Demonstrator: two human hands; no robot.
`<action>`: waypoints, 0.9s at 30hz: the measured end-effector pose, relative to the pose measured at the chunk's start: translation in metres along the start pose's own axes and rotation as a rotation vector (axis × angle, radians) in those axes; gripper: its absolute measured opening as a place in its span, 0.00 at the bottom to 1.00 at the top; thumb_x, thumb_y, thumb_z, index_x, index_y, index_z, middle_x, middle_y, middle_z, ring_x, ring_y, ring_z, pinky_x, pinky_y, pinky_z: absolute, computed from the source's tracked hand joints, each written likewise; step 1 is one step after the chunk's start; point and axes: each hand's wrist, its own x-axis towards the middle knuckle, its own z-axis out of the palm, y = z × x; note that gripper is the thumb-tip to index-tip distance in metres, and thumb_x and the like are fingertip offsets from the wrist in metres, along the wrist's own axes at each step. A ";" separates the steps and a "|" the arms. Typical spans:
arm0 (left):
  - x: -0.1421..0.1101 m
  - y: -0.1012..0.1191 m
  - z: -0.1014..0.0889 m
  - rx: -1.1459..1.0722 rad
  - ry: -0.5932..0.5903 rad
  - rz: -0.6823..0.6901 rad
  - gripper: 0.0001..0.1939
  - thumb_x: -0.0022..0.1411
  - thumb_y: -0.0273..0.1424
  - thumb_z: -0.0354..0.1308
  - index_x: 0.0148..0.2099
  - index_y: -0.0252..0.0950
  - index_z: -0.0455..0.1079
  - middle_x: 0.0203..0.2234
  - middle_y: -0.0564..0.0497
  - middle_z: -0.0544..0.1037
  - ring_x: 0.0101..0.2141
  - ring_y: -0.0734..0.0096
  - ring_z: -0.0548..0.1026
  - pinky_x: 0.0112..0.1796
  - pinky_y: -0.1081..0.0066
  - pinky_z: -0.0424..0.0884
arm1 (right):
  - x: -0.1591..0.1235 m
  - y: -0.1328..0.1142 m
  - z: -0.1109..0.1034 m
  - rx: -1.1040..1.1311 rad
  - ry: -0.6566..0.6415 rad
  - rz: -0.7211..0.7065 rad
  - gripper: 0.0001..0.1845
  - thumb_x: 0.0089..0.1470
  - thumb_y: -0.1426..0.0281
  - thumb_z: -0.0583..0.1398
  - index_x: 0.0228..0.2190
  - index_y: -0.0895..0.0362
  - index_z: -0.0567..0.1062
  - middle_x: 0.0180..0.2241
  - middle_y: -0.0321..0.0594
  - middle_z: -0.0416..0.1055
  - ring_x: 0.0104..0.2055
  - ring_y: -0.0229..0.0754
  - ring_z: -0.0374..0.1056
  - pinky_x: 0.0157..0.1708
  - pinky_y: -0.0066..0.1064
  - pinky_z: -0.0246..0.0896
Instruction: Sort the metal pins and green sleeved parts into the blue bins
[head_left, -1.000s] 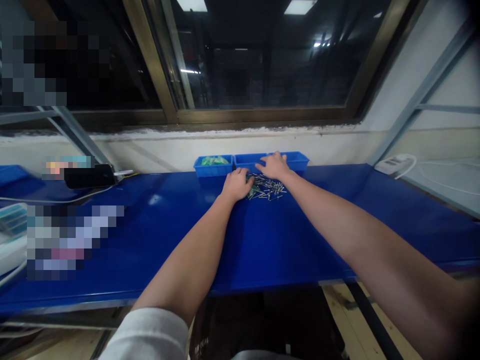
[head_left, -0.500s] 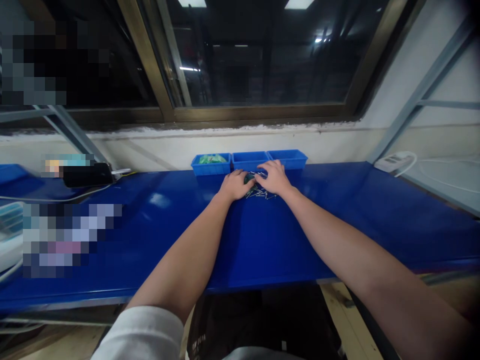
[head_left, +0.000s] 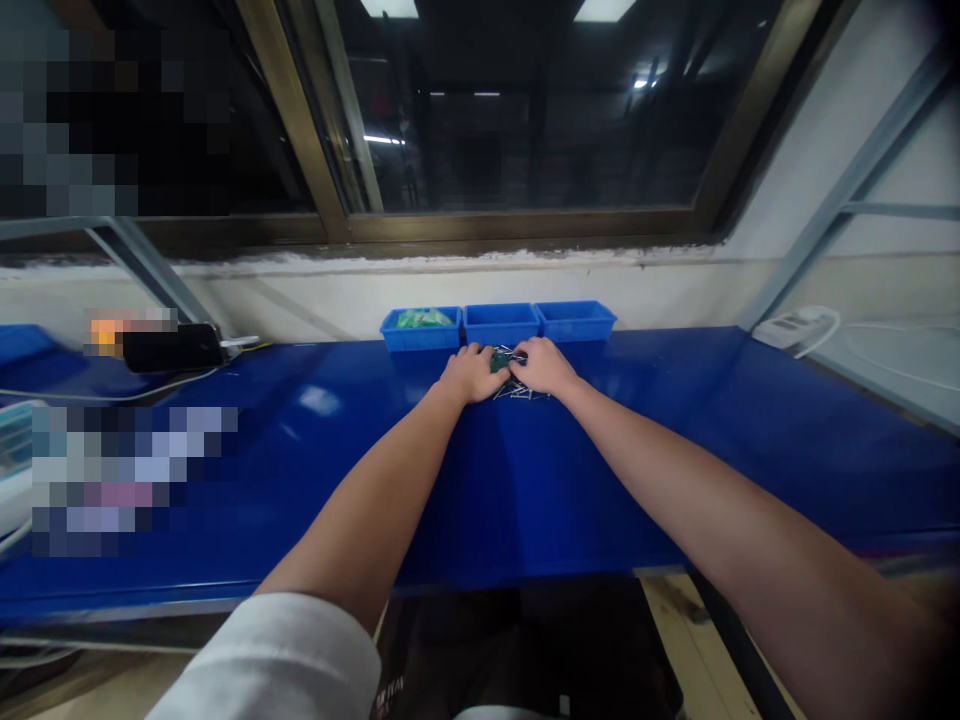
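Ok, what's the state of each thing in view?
Metal pins, loose, heaped
Left hand, curled beside pins, grip unclear
Right hand, curled over pins, grip unclear
Left bin, open-topped, holding green material
Middle bin, open-topped
Right bin, open-topped
Black device, dark

Dark window (head_left: 525,130) with bright lights (head_left: 606,9) in its glass; pale wall (head_left: 315,305) below; blue tabletop (head_left: 315,450); grey struts (head_left: 825,222).

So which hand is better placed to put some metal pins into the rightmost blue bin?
Probably the right hand: it is at the metal pins and nearer the rightmost blue bin; the left hand is farther off.
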 end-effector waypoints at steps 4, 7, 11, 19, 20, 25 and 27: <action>0.002 0.002 -0.002 0.037 -0.018 0.010 0.34 0.66 0.51 0.43 0.64 0.34 0.63 0.60 0.35 0.67 0.61 0.43 0.64 0.57 0.51 0.64 | 0.004 0.001 0.003 0.017 0.012 -0.016 0.15 0.56 0.67 0.58 0.40 0.59 0.80 0.42 0.50 0.75 0.47 0.49 0.70 0.50 0.35 0.62; 0.005 0.002 -0.001 0.045 -0.007 0.010 0.34 0.65 0.52 0.44 0.64 0.35 0.63 0.59 0.35 0.67 0.60 0.43 0.64 0.56 0.51 0.63 | 0.007 0.003 0.006 0.033 0.027 -0.030 0.14 0.55 0.69 0.58 0.39 0.59 0.81 0.41 0.49 0.76 0.46 0.49 0.71 0.49 0.35 0.63; 0.004 0.002 0.001 0.051 0.040 0.004 0.34 0.65 0.53 0.44 0.62 0.34 0.66 0.58 0.35 0.68 0.59 0.43 0.65 0.56 0.52 0.64 | 0.007 0.005 0.005 0.066 0.028 -0.072 0.13 0.56 0.69 0.59 0.39 0.59 0.81 0.40 0.49 0.77 0.45 0.48 0.71 0.49 0.34 0.63; -0.002 0.001 -0.002 0.054 0.156 0.039 0.30 0.66 0.50 0.46 0.57 0.34 0.71 0.53 0.36 0.74 0.54 0.46 0.71 0.52 0.53 0.67 | 0.004 -0.002 -0.004 0.161 0.151 -0.152 0.11 0.55 0.77 0.59 0.36 0.59 0.82 0.38 0.45 0.78 0.40 0.43 0.73 0.46 0.33 0.66; -0.002 0.001 -0.002 0.050 0.185 0.052 0.29 0.66 0.50 0.47 0.56 0.33 0.71 0.52 0.37 0.75 0.53 0.46 0.71 0.52 0.53 0.67 | 0.004 -0.002 -0.005 0.175 0.174 -0.159 0.11 0.55 0.78 0.59 0.36 0.58 0.82 0.37 0.44 0.79 0.39 0.43 0.73 0.46 0.33 0.66; -0.003 0.003 -0.005 0.037 0.311 0.155 0.23 0.66 0.42 0.51 0.55 0.33 0.72 0.49 0.40 0.77 0.51 0.49 0.73 0.51 0.55 0.67 | 0.005 0.001 -0.010 0.294 0.326 -0.181 0.16 0.51 0.84 0.56 0.32 0.57 0.81 0.35 0.40 0.79 0.40 0.43 0.74 0.47 0.35 0.67; -0.003 0.004 -0.006 0.041 0.323 0.190 0.20 0.67 0.40 0.51 0.54 0.33 0.73 0.48 0.41 0.78 0.50 0.50 0.73 0.50 0.55 0.67 | 0.005 0.000 -0.013 0.377 0.393 -0.149 0.15 0.50 0.83 0.57 0.30 0.56 0.80 0.34 0.38 0.79 0.39 0.42 0.74 0.47 0.36 0.68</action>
